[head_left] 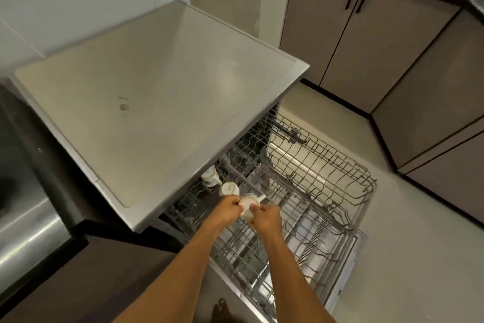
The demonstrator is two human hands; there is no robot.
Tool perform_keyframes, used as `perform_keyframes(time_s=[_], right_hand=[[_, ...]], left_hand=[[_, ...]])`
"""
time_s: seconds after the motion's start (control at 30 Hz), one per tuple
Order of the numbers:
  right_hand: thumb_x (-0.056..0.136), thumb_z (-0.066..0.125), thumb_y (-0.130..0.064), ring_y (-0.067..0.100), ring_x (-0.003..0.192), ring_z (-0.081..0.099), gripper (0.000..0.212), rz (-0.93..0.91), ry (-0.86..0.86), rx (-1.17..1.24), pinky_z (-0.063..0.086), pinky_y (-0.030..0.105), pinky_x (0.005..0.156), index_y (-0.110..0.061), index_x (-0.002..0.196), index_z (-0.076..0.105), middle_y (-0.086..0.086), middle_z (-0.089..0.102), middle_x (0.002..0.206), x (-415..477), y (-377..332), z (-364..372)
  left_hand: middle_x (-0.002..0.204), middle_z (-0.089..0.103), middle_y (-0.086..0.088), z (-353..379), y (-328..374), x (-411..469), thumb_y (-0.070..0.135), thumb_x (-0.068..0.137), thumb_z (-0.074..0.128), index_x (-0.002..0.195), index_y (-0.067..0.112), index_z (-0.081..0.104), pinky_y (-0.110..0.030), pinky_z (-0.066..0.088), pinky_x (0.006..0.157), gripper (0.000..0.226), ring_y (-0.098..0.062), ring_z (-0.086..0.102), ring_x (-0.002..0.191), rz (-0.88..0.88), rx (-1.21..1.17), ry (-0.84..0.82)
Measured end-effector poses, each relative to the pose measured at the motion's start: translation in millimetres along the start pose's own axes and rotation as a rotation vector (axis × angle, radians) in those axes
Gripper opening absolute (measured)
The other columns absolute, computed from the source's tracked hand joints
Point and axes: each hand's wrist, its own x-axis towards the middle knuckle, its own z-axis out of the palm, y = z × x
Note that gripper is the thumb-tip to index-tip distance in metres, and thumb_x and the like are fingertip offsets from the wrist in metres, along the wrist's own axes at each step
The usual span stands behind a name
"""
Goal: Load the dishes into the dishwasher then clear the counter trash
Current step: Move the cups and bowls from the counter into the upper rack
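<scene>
White cup (248,206) is held above the near-left part of the upper wire rack (364,178), base turned up and handle pointing away toward the rack's far side. The left hand (228,208) grips the cup's left side with curled fingers, and the right hand (266,218) grips its right side in the same way. Just beyond the held cup, a second cup (229,188) sits inverted in the rack, and a patterned cup (210,178) lies behind it at the rack's inner end, under the edge of the grey metal tabletop (157,81). A lower rack (301,265) extends beneath the upper rack, over the open door (362,243). Brown cabinets (327,29) stand beyond the rack, across the floor (406,257).
</scene>
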Motion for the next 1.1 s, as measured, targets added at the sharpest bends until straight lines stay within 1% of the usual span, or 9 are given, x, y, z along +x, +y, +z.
perform_keyframes(time_s=[0.1, 0.17, 0.27, 0.37, 0.57, 0.67, 0.83, 1.0, 1.1], right_hand=[[0.096, 0.059, -0.018, 0.029, 0.082, 0.071, 0.014, 0.063, -0.014, -0.020, 0.058, 0.048, 0.078, -0.014, 0.082, 0.062, 0.011, 0.071, 0.085, 24, 13, 7], [0.095, 0.061, -0.022, 0.029, 0.080, 0.070, 0.015, 0.083, -0.007, -0.035, 0.058, 0.051, 0.077, -0.007, 0.091, 0.063, 0.011, 0.071, 0.085, 40, 20, 13], [0.091, 0.066, -0.026, 0.032, 0.078, 0.070, 0.021, 0.078, 0.011, -0.065, 0.057, 0.053, 0.075, -0.008, 0.081, 0.063, 0.014, 0.071, 0.082, 62, 28, 22], [0.092, 0.065, -0.021, 0.034, 0.079, 0.071, 0.023, 0.107, -0.013, -0.068, 0.057, 0.054, 0.077, -0.010, 0.073, 0.058, 0.018, 0.072, 0.086, 77, 28, 30], [0.088, 0.070, -0.031, 0.025, 0.075, 0.072, 0.035, 0.187, -0.003, -0.128, 0.061, 0.045, 0.070, -0.007, 0.112, 0.059, 0.010, 0.072, 0.093, 101, 42, 49], [0.086, 0.072, -0.035, 0.025, 0.072, 0.071, 0.034, 0.189, 0.015, -0.133, 0.061, 0.046, 0.069, -0.009, 0.104, 0.060, 0.009, 0.071, 0.086, 107, 49, 53], [0.084, 0.073, -0.041, 0.027, 0.072, 0.071, 0.034, 0.184, 0.030, -0.138, 0.060, 0.047, 0.069, -0.010, 0.093, 0.061, 0.009, 0.070, 0.085, 111, 49, 51], [0.084, 0.074, -0.037, 0.028, 0.070, 0.071, 0.034, 0.165, -0.018, -0.134, 0.061, 0.045, 0.069, -0.005, 0.088, 0.065, 0.012, 0.071, 0.079, 108, 44, 45], [0.085, 0.073, -0.026, 0.028, 0.070, 0.071, 0.027, 0.167, -0.085, -0.164, 0.060, 0.042, 0.066, 0.000, 0.085, 0.069, 0.014, 0.073, 0.079, 108, 45, 41]], left_hand=[[0.120, 0.060, -0.011, 11, -6, 23, -0.001, 0.093, 0.046, 0.126, 0.007, 0.056, -0.033, 0.046, 0.091, 0.036, -0.026, 0.056, 0.112, -0.053, 0.010, -0.032], [0.121, 0.063, -0.011, 16, -23, 50, -0.001, 0.086, 0.052, 0.124, 0.010, 0.060, -0.041, 0.048, 0.098, 0.040, -0.029, 0.057, 0.115, -0.050, 0.034, -0.004], [0.115, 0.066, -0.011, 20, -49, 87, -0.001, 0.077, 0.053, 0.120, 0.013, 0.063, -0.049, 0.050, 0.095, 0.046, -0.030, 0.060, 0.110, -0.035, 0.022, 0.047], [0.114, 0.064, -0.006, 16, -29, 71, -0.007, 0.081, 0.048, 0.122, 0.018, 0.057, -0.041, 0.052, 0.090, 0.049, -0.022, 0.060, 0.105, -0.060, 0.010, 0.072], [0.115, 0.063, -0.007, 15, -37, 88, -0.001, 0.085, 0.049, 0.126, 0.022, 0.057, -0.037, 0.050, 0.084, 0.048, -0.022, 0.059, 0.104, -0.079, 0.049, 0.029], [0.114, 0.063, -0.005, 19, -39, 95, 0.005, 0.086, 0.056, 0.121, 0.023, 0.058, -0.042, 0.050, 0.091, 0.039, -0.021, 0.058, 0.103, -0.067, 0.040, 0.034], [0.136, 0.050, -0.011, 35, -45, 101, 0.011, 0.091, 0.059, 0.132, 0.021, 0.050, -0.042, 0.046, 0.100, 0.043, -0.025, 0.050, 0.119, -0.043, 0.000, 0.117], [0.148, 0.037, -0.010, 41, -39, 94, 0.000, 0.096, 0.048, 0.151, 0.021, 0.027, -0.021, 0.042, 0.079, 0.062, -0.023, 0.043, 0.128, -0.102, -0.133, 0.151], [0.148, 0.039, -0.009, 43, -40, 93, -0.002, 0.096, 0.046, 0.151, 0.019, 0.027, -0.024, 0.040, 0.087, 0.062, -0.020, 0.043, 0.127, -0.110, -0.139, 0.171]])
